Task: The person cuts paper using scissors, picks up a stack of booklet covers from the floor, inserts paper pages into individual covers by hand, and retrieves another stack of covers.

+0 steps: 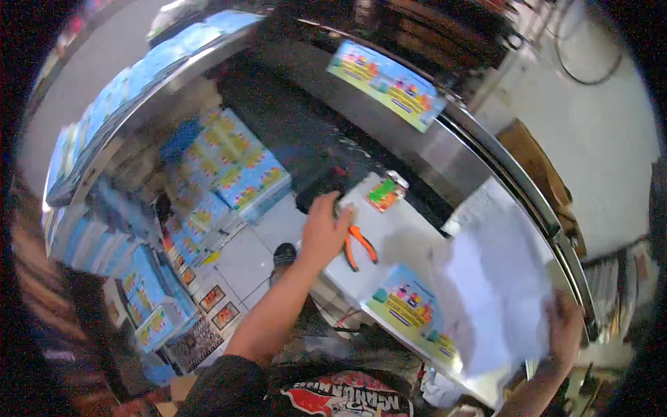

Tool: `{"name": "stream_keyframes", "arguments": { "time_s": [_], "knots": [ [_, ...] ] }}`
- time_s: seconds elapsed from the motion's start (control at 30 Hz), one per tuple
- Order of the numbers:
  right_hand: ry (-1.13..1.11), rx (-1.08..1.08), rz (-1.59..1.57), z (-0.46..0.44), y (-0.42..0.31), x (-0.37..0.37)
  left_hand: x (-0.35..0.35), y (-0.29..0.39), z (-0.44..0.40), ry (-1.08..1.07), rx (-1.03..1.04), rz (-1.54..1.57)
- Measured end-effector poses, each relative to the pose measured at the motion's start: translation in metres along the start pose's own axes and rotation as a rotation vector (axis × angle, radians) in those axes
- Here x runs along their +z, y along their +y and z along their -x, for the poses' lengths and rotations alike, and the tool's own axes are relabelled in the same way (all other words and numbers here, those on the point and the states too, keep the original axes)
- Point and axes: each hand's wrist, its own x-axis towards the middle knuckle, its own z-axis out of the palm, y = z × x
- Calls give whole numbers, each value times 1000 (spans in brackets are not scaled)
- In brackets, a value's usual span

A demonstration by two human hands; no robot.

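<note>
My left hand (324, 235) is over the near side of a white work surface, thumb and fingers around the head of the pliers (361, 249). Their orange-and-black handles are spread apart; the jaws are mostly hidden by the hand. At the right, my right hand (566, 321) grips the edge of white paper sheets (495, 288), blurred by motion. Partly under these sheets lies a blue-and-yellow printed sheet (408, 306) with cartoon figures. A small pack with green and orange print (387, 193) lies at the far end of the white surface.
Stacks of the same printed sheets (251, 182) stand on the left, with more bundles (156, 306) nearer me. Another printed sheet (385, 82) rests at the metal rail (517, 163). Along the upper left runs a shelf of stacked prints (128, 87). Cardboard (535, 160) leans behind the rail.
</note>
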Motion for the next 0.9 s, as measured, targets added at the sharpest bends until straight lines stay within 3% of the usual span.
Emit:
{"name": "stream_keyframes", "arguments": {
  "time_s": [0.03, 0.07, 0.1, 0.17, 0.23, 0.3, 0.33, 0.4, 0.47, 0.5, 0.63, 0.73, 0.87, 0.9],
  "knots": [
    [118, 39, 119, -16, -21, -16, -1, 0, -1, -19, -33, 3],
    [253, -132, 241, -47, -12, -29, -1, -1, -1, -36, -68, 4],
    [502, -241, 157, -71, -11, -35, 0, -1, -1, -58, -55, 21],
    [726, -516, 149, -115, -39, -37, -1, 0, -1, 29, 23, -63],
    [797, -659, 259, -156, -46, -1, -3, 7, 0, 27, -3, -74],
    [515, -306, 645, -168, -71, 48, 0, 2, 0, 53, -4, -47],
    [676, -654, 587, -175, -49, 89, 0, 2, -1, 48, 9, -41],
    [367, -542, 442, -156, -49, 132, 0, 1, -1, 48, 6, -94],
    [329, -600, 481, -141, -37, 144, 1, 2, -1, 40, -9, -96],
    [159, -495, 381, -136, -41, 141, 3, 2, 0, 50, -21, -86],
    [378, -515, 195, -157, -85, 132, 10, -6, -1, 83, -53, -74],
    [637, -696, 25, -223, -120, 144, 5, 6, 0, 37, -74, -118],
    [509, -582, 116, -271, -162, 154, 8, -3, -1, 44, 16, -235],
    [382, -510, 86, -282, -169, 157, 9, -8, -2, 41, 35, -241]
  ]
}}
